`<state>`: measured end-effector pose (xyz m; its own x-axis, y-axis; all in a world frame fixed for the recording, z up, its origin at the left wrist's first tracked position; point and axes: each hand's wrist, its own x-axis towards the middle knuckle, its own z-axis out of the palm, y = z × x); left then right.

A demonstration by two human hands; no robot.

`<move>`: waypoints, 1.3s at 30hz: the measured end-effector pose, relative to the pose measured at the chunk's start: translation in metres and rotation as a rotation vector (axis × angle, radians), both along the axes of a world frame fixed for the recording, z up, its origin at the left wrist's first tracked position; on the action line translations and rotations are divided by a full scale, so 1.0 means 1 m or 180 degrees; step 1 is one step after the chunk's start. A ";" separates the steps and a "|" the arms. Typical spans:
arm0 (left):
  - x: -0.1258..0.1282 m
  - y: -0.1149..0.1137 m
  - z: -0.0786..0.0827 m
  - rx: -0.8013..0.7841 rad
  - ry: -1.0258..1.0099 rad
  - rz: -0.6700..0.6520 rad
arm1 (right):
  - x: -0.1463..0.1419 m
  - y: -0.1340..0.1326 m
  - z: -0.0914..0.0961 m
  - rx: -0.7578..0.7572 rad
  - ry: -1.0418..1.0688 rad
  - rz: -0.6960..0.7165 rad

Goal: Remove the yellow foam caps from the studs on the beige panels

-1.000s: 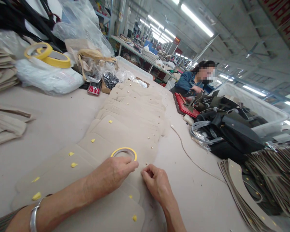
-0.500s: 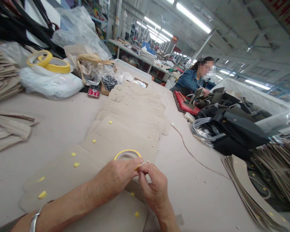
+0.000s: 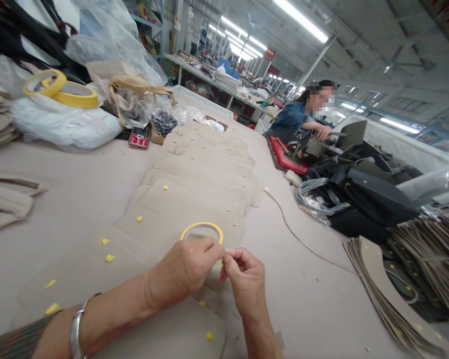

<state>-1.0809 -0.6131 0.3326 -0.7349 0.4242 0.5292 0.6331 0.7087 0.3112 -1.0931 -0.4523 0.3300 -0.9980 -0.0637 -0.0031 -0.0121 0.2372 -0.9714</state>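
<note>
Partly visible: worktop (image 3: 310, 309), under overlapping panels (image 3: 194, 194), nearest cut off below. Then left hand (image 3: 190, 264), grip closed; right hand (image 3: 246, 278), pinched at left's fingertips (image 3: 219, 249). Within left grip, over panels: tape (image 3: 202, 224), near rim hidden. Smallest: yellow speck (image 3: 221, 266) by right hand, cannot tell whether held.

Workshop, large, apparently bag-making: fluorescent tubes (image 3: 301, 21) in rows; long cluttered worktable (image 3: 194, 74); studded beige panels (image 3: 205, 172), overlapping; black bag (image 3: 377, 197); co-worker (image 3: 290, 117) beyond.

My tape (image 3: 202, 224) is yellow, the panels (image 3: 194, 194) beige with yellow tabs (image 3: 209, 336); my bangle (image 3: 76, 329) is silver, my sleeve (image 3: 20, 339) striped in muted green and brown, the bag (image 3: 377, 197) black.
</note>
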 end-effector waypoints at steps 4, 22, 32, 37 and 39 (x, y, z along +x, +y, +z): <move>-0.005 -0.001 -0.003 -0.0025 0.0169 0.0024 | -0.025 0.019 -0.011 -0.0080 -0.0505 -0.0412; -0.023 -0.011 -0.029 -0.1047 -0.0804 0.0356 | -0.044 0.030 -0.028 0.1505 -0.0394 0.0419; -0.022 -0.016 -0.028 -0.0983 -0.0888 0.0252 | -0.037 0.040 -0.030 0.1589 -0.0234 0.0229; -0.022 -0.018 -0.024 -0.1017 -0.0907 0.0175 | -0.025 0.036 -0.028 0.1790 0.0359 0.0415; -0.021 -0.018 -0.020 -0.1077 -0.0902 0.0155 | -0.024 0.031 -0.027 0.2096 0.0572 0.0386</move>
<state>-1.1018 -0.6308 0.3131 -0.8543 0.5002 0.1412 0.5196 0.8274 0.2131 -1.1174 -0.4218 0.3033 -0.9726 -0.2164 0.0852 -0.2230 0.7636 -0.6060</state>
